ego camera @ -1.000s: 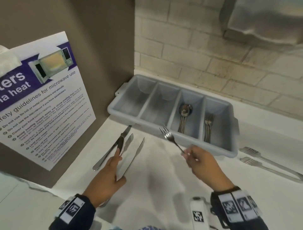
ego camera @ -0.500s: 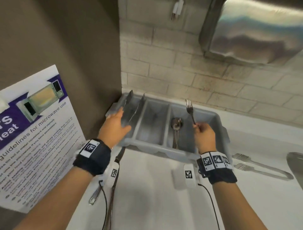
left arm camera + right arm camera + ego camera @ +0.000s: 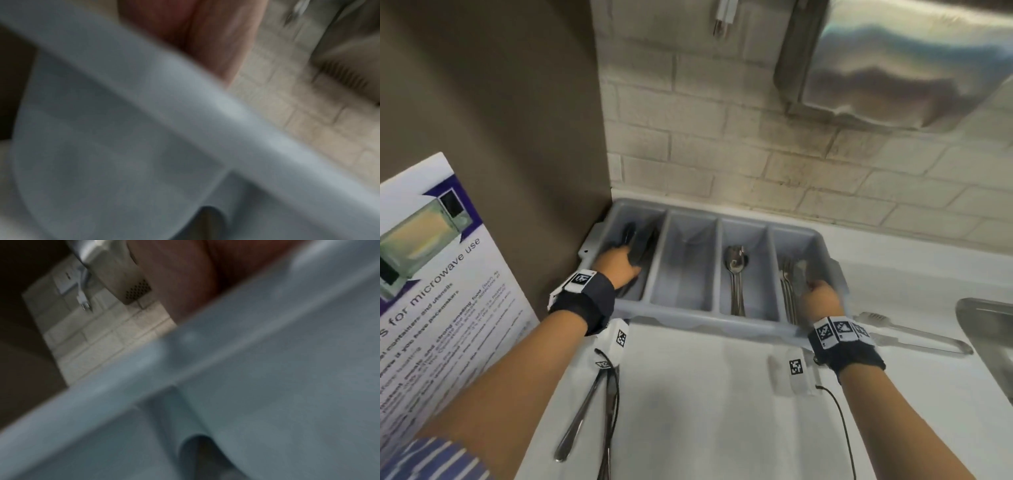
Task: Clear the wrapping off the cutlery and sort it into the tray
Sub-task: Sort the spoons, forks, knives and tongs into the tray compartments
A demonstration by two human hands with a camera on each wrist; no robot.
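The grey four-compartment cutlery tray [image 3: 688, 318] stands against the tiled wall. My left hand [image 3: 616, 270] reaches into its leftmost compartment and grips two knives [image 3: 640, 240], which show dark and blurred. Over the rightmost compartment my right hand [image 3: 820, 301] is curled round a fork [image 3: 799, 275], blurred by motion, just beside the forks [image 3: 787, 291] lying there. Spoons [image 3: 736, 274] lie in the third compartment; the second holds nothing. Both wrist views are blurred and show only the tray rim [image 3: 205, 105] [image 3: 267, 369] and a bit of each hand. No wrapping is visible.
One more knife [image 3: 582, 411] lies on the white counter under my left forearm. Metal tongs [image 3: 914, 337] lie right of the tray, before a steel sink [image 3: 989, 329]. A microwave poster [image 3: 431, 291] leans on the brown panel at left. A steel dispenser [image 3: 893, 61] hangs on the wall.
Both hands rose from the counter and went forward to the tray. The left lowered the knives into the leftmost compartment; the right brought the fork down into the rightmost one.
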